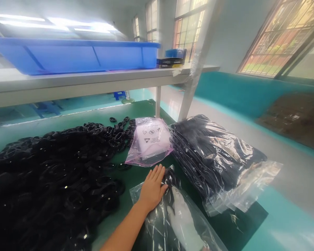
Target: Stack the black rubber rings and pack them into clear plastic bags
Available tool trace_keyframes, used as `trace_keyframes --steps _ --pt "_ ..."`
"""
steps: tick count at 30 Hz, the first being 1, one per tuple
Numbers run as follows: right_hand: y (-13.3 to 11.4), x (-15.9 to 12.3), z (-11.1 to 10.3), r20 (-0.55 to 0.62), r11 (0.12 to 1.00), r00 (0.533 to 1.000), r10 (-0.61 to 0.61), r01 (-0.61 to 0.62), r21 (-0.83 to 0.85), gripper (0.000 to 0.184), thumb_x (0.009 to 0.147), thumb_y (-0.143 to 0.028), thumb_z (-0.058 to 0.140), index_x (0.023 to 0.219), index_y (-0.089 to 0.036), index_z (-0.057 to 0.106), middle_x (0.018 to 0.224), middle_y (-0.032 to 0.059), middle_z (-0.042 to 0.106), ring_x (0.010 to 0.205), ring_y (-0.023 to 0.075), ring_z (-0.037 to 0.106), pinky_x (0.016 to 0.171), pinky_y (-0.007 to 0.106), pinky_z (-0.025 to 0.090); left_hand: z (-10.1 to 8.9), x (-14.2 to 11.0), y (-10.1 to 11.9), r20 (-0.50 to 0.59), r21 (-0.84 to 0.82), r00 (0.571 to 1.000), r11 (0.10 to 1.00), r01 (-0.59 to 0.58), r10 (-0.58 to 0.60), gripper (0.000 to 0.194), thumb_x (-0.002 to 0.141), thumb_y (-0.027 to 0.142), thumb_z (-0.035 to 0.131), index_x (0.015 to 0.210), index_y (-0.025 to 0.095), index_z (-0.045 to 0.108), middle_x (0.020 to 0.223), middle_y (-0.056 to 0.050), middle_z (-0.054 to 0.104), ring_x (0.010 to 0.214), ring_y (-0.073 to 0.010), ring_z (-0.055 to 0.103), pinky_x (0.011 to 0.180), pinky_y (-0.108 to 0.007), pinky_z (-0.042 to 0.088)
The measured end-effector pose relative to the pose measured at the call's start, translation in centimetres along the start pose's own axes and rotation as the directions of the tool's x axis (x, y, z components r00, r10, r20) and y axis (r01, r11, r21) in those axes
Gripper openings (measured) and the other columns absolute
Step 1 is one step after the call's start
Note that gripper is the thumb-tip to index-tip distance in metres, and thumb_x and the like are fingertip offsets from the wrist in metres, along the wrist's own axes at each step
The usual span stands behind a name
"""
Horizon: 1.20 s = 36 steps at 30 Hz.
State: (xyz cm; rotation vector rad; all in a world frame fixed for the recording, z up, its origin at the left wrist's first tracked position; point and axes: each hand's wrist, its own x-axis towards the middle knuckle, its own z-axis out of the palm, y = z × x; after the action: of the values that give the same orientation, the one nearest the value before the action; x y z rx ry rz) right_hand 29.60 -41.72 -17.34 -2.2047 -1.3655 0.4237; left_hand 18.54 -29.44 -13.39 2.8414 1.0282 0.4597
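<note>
Resting flat on the far end of the crinkled clear bag (157, 232), the bare left hand (153, 188) has straight fingers, thumb apart, gripping nothing; the white-gloved right hand (183, 219) shows through the film, thumb apart — glare hides whether it holds the dark bundle (172, 178) there. Left of the clear bag sprawls a heap of glossy black loops (54, 174), its depths blurring together; beyond lies a pinkish printed pouch (151, 137), and rightward a stack of dark, film-wrapped packs (214, 153) — the clear bag's near end is cut off.
</note>
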Motion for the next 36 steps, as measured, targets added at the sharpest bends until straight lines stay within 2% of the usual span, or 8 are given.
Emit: trace_keyframes --steps 4,6,9,14,18,22,29,36 --pt "-0.7 -1.8 0.1 0.114 0.999 0.993 0.014 -0.011 -0.031 0.048 0.079 -0.02 0.031 0.126 -0.021 0.043 0.124 0.0075 0.05 0.11 0.0227 0.05 0.092 0.039 0.041 -0.6 -6.5 -2.8 -0.131 0.023 0.96 0.967 0.253 -0.248 0.044 0.087 0.02 0.029 0.131 0.021 0.032 0.129 -0.004 0.047 0.119 -0.0166 0.042 0.096 -0.036 0.041" --pt "-1.7 -2.5 0.8 0.173 0.997 0.982 -0.069 0.072 -0.01 0.044 0.079 -0.019 0.034 0.119 -0.022 0.052 0.118 0.0063 0.056 0.109 0.0229 0.051 0.093 0.041 0.04 -0.4 -9.7 -3.9 -0.091 0.072 0.974 0.974 0.215 -0.208 0.043 0.086 0.017 0.03 0.127 0.024 0.04 0.128 -0.002 0.049 0.12 -0.0166 0.041 0.096 -0.036 0.042" --pt "-4.2 -2.7 2.1 0.206 0.99 0.969 -0.14 0.136 0.034 0.039 0.079 -0.022 0.039 0.115 -0.021 0.054 0.112 0.0064 0.06 0.104 0.0221 0.054 0.09 0.039 0.041 0.0 -11.8 -4.8 -0.011 0.129 0.988 0.98 0.151 -0.151 0.045 0.085 0.019 0.032 0.13 0.025 0.036 0.133 0.0 0.042 0.124 -0.0173 0.036 0.097 -0.036 0.042" --pt "-7.4 -0.3 3.1 0.211 0.999 0.976 -0.049 0.052 -0.009 0.036 0.084 -0.037 0.045 0.115 -0.021 0.052 0.116 0.0072 0.056 0.101 0.0211 0.054 0.087 0.04 0.042 0.5 -11.4 -5.5 0.043 0.166 0.997 0.984 0.062 -0.07 0.047 0.086 0.026 0.035 0.133 0.025 0.028 0.136 -0.001 0.036 0.124 -0.0176 0.035 0.099 -0.037 0.039" --pt "-7.5 1.5 2.8 0.25 0.999 0.968 0.018 -0.008 -0.041 0.039 0.084 -0.041 0.047 0.114 -0.016 0.048 0.116 0.0083 0.051 0.1 0.0197 0.053 0.086 0.044 0.042 1.0 -11.5 -6.1 0.053 0.21 0.998 0.977 0.024 -0.036 0.05 0.086 0.025 0.035 0.135 0.024 0.023 0.138 -0.002 0.033 0.124 -0.0176 0.034 0.099 -0.038 0.039" --pt "-7.2 2.0 2.1 0.327 0.999 0.944 0.037 -0.024 -0.042 0.05 0.083 -0.041 0.045 0.129 -0.021 0.036 0.124 0.009 0.049 0.103 0.0202 0.053 0.087 0.037 0.041 1.3 -11.7 -6.4 0.038 0.227 0.999 0.974 0.025 -0.035 0.052 0.085 0.018 0.032 0.135 0.025 0.02 0.137 -0.001 0.033 0.123 -0.0169 0.036 0.098 -0.037 0.04" --pt "-7.3 2.0 1.5 0.348 0.997 0.937 -0.044 0.063 -0.044 0.066 0.079 -0.033 0.044 0.138 -0.019 0.018 0.131 0.0088 0.044 0.109 0.0216 0.051 0.091 0.032 0.037 1.5 -11.8 -6.1 0.03 0.17 0.999 0.985 0.039 -0.044 0.052 0.085 0.017 0.032 0.135 0.024 0.022 0.138 -0.002 0.032 0.125 -0.0173 0.032 0.099 -0.038 0.039" --pt "-6.1 0.3 0.3 0.386 0.972 0.897 -0.214 0.235 -0.007 0.047 0.082 -0.025 0.033 0.129 -0.022 0.04 0.135 0.0002 0.038 0.121 0.0182 0.038 0.101 0.033 0.029 1.4 -11.8 -6.0 0.075 0.014 0.995 0.998 0.066 -0.067 0.053 0.085 0.015 0.033 0.135 0.027 0.02 0.139 -0.001 0.03 0.128 -0.0174 0.027 0.103 -0.042 0.032"
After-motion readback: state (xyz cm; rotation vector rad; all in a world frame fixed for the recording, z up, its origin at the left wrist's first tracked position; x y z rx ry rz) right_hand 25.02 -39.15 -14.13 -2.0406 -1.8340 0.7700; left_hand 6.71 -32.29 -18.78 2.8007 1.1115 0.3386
